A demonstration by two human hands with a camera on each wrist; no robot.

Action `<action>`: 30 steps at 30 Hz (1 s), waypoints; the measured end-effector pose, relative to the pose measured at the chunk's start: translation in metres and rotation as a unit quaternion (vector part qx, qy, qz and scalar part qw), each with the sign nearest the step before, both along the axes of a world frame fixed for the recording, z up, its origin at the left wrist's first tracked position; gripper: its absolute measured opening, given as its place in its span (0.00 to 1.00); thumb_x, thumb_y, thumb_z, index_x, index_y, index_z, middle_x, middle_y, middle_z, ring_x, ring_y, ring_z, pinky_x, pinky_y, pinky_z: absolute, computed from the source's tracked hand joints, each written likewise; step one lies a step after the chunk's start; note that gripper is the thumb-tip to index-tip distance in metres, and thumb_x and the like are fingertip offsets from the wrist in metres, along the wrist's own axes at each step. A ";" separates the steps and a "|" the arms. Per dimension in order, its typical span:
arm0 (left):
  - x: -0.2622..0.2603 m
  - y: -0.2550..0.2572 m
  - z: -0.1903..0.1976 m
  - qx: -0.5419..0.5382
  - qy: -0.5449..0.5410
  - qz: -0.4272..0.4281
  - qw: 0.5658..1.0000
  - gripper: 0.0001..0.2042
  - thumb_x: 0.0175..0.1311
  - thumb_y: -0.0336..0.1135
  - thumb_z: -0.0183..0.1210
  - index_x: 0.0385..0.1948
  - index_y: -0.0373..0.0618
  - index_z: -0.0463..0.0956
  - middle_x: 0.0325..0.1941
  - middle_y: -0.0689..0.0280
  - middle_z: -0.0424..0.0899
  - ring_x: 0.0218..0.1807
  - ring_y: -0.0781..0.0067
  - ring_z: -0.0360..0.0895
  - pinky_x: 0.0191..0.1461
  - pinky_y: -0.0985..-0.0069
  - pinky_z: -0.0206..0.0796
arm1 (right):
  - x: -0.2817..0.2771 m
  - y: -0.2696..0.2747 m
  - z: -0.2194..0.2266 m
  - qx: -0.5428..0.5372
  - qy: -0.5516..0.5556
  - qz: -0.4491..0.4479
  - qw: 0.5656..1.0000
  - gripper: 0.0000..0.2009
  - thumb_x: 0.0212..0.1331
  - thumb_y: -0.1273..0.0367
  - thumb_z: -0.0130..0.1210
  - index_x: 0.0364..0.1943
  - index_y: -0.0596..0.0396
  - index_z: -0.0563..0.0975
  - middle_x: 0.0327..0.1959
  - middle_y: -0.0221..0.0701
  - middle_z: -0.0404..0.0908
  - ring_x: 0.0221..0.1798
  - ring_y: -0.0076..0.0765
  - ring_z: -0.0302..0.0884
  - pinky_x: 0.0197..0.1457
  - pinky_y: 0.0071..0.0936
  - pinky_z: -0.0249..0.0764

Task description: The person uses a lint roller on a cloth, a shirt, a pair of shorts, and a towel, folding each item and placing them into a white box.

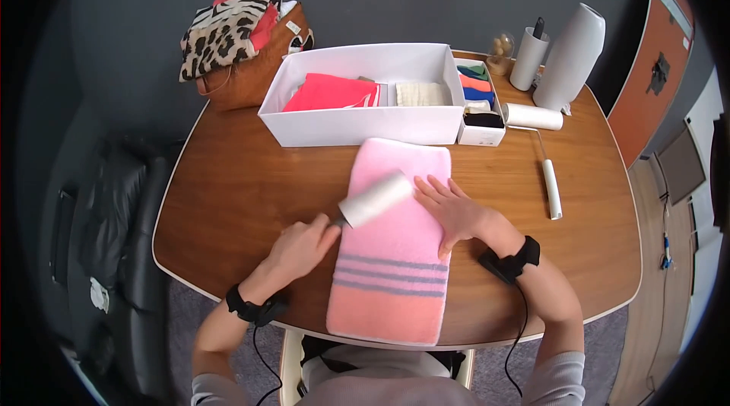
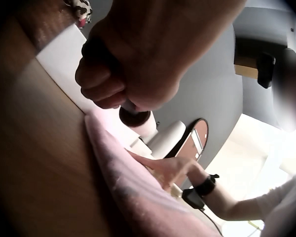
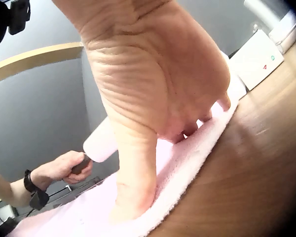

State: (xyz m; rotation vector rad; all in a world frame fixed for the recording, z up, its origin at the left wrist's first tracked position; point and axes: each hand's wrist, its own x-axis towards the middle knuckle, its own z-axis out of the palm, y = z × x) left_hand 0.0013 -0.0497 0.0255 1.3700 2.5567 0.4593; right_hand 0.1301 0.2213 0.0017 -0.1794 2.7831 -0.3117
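Note:
A pink towel [image 1: 391,254] with grey stripes and a salmon end lies folded lengthwise on the wooden table. My left hand [image 1: 303,248] grips the dark handle of a lint roller [image 1: 376,199], whose white cylinder slants over the towel's upper half and looks blurred. In the left wrist view the curled fingers [image 2: 101,91] wrap that handle. My right hand [image 1: 460,212] rests on the towel's right side, fingers spread and thumb toward me. The right wrist view shows its thumb [image 3: 136,182] and fingertips pressing the pink pile.
Behind the towel stands a white box [image 1: 365,128] holding folded red and cream cloth. Beside it, a small box [image 1: 481,134] holds rolled cloths. At right lie another lint roller [image 1: 551,189], a white canister [image 1: 528,60] and a tall white object [image 1: 572,56]. A brown bag [image 1: 247,79] with clothes sits back left.

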 end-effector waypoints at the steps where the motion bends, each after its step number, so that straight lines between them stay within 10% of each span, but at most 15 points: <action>1: 0.009 0.001 0.004 0.009 -0.023 -0.042 0.999 0.15 0.62 0.45 0.45 0.28 0.41 0.67 0.16 0.50 0.75 0.23 0.46 0.74 0.27 0.55 0.66 | -0.004 0.002 0.002 -0.006 -0.002 0.021 1.000 0.63 0.17 0.54 0.71 0.64 0.56 0.44 0.69 0.40 0.34 0.71 0.47 0.28 0.69 0.46 0.32; 17: -0.037 0.002 -0.023 -0.050 0.079 0.066 0.993 0.16 0.62 0.46 0.45 0.29 0.40 0.68 0.19 0.50 0.76 0.24 0.45 0.74 0.28 0.55 0.66 | -0.031 -0.011 0.018 0.073 -0.009 0.043 0.996 0.60 0.16 0.60 0.71 0.64 0.51 0.47 0.69 0.36 0.39 0.71 0.45 0.31 0.70 0.46 0.32; 30: 0.043 -0.035 -0.024 -0.086 -0.034 -0.159 0.983 0.19 0.60 0.53 0.44 0.30 0.45 0.71 0.13 0.55 0.75 0.20 0.51 0.76 0.24 0.58 0.69 | -0.022 -0.010 0.017 0.032 -0.038 -0.045 0.998 0.60 0.20 0.59 0.71 0.64 0.55 0.45 0.69 0.36 0.37 0.71 0.44 0.32 0.71 0.39 0.32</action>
